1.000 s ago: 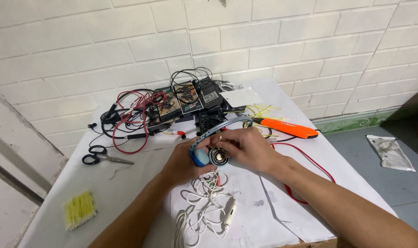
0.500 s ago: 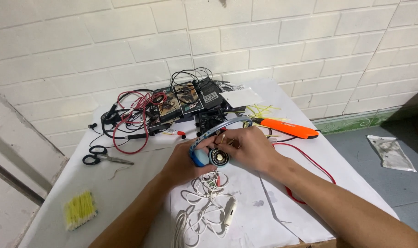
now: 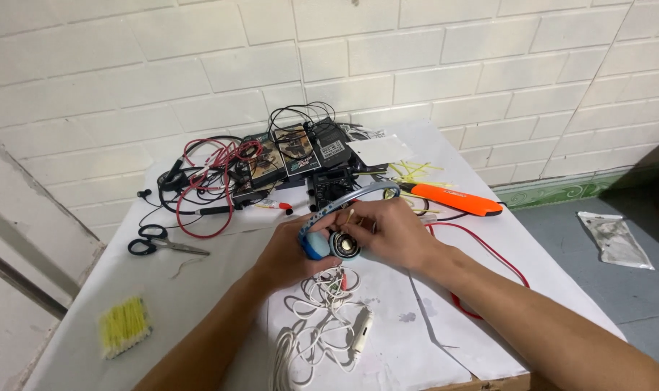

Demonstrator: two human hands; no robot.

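My left hand (image 3: 289,253) grips a small headset by its blue ear cup (image 3: 316,245), with the bare round speaker (image 3: 344,245) facing up beside it. The headset's light blue band (image 3: 351,195) arcs up and away toward the back of the table. My right hand (image 3: 391,232) rests against the speaker, its fingers pinched on a thin part at the speaker's top edge. A tangle of white cable (image 3: 322,318) with an inline control hangs from the headset toward me over the white table (image 3: 199,289).
Black-handled scissors (image 3: 155,245) lie at the left, a bundle of yellow ties (image 3: 124,326) near the front left. Red and black wires (image 3: 210,174), several dark boxes (image 3: 293,156) and an orange tool (image 3: 449,198) crowd the back. A brick wall stands behind; grey floor lies right.
Both hands stay on the headset in nearly the same place. The right hand's fingers have shifted slightly on the speaker.
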